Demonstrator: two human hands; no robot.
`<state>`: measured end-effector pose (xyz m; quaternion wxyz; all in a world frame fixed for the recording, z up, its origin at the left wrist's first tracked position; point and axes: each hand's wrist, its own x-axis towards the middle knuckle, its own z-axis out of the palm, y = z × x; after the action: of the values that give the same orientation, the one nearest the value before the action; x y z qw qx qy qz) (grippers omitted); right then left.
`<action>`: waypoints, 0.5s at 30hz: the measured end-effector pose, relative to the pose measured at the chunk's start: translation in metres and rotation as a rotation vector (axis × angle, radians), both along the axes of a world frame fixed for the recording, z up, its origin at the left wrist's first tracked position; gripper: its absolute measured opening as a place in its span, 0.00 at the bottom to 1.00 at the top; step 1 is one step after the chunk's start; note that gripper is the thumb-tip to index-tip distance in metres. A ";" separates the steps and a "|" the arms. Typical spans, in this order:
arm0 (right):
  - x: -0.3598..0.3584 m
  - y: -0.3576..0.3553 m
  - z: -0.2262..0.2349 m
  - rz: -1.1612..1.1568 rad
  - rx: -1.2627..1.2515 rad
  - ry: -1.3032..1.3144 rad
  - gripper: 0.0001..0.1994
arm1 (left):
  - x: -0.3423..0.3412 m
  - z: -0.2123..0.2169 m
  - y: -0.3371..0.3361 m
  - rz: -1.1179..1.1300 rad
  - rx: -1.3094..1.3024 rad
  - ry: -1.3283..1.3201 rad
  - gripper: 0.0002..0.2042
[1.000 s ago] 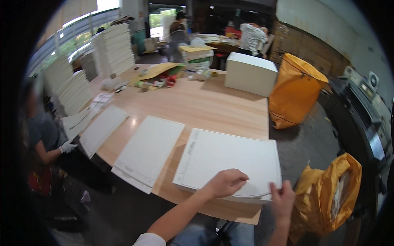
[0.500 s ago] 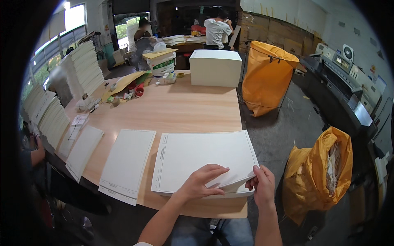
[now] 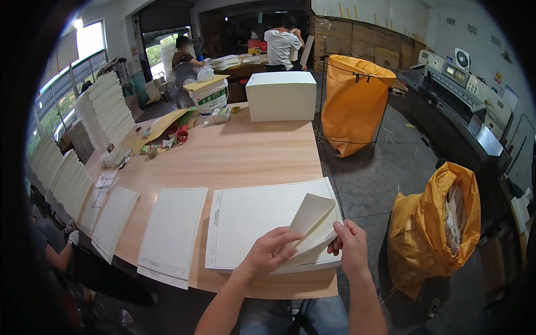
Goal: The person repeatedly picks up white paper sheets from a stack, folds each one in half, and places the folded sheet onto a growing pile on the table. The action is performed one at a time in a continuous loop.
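A stack of large white printed sheets lies on the table in front of me. Its near right corner is bent up and over, so the pale underside of a paper flap shows. My left hand is at the lower end of this flap, fingers and thumb closing around the curled paper. At the right edge of the stack, my right hand pinches the sheets between thumb and curled fingers. How many sheets each hand holds is hidden.
Narrower sheet piles lie to the left on the wooden table. A tall white paper block and a bucket stand at the back. Orange bags are on the right. A co-worker's gloved hand is at far left.
The sheet corner has been lifted and folded over toward the left. My left hand has closed in on the curled paper; my right hand stays at the edge. The view has shifted slightly.
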<state>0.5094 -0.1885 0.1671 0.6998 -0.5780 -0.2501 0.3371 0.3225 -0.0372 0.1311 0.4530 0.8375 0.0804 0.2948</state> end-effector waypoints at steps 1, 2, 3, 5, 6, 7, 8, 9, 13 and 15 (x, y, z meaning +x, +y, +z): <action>0.001 -0.001 -0.002 0.020 0.040 0.078 0.19 | 0.000 0.001 0.000 -0.036 0.083 0.006 0.27; 0.002 -0.001 -0.004 0.019 0.046 0.083 0.19 | 0.000 0.002 -0.001 -0.032 0.073 0.014 0.27; 0.002 -0.001 -0.005 0.018 0.053 0.089 0.19 | 0.000 0.002 -0.002 -0.029 0.064 0.022 0.28; 0.002 -0.002 -0.005 0.015 0.045 0.065 0.19 | -0.001 0.000 -0.003 -0.028 0.028 0.020 0.28; 0.001 -0.002 -0.003 0.012 0.033 0.036 0.19 | -0.002 -0.002 -0.001 -0.033 0.003 0.011 0.27; 0.000 -0.003 -0.002 0.007 0.020 0.005 0.19 | -0.001 -0.004 0.000 -0.039 -0.023 0.001 0.27; -0.001 -0.002 -0.004 -0.031 -0.008 -0.103 0.19 | -0.001 -0.003 -0.002 -0.015 -0.057 0.000 0.26; -0.003 -0.002 -0.008 -0.069 -0.035 -0.211 0.19 | 0.000 0.000 -0.005 0.009 -0.091 0.000 0.25; -0.003 0.004 -0.013 -0.136 -0.128 -0.395 0.19 | 0.006 -0.008 -0.009 0.138 -0.138 -0.138 0.24; -0.002 0.003 -0.004 -0.048 -0.002 -0.093 0.19 | 0.002 -0.013 -0.001 -0.004 -0.019 -0.067 0.24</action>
<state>0.5077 -0.1859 0.1626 0.6946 -0.5997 -0.2680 0.2933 0.3245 -0.0380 0.1185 0.4638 0.8230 0.0662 0.3211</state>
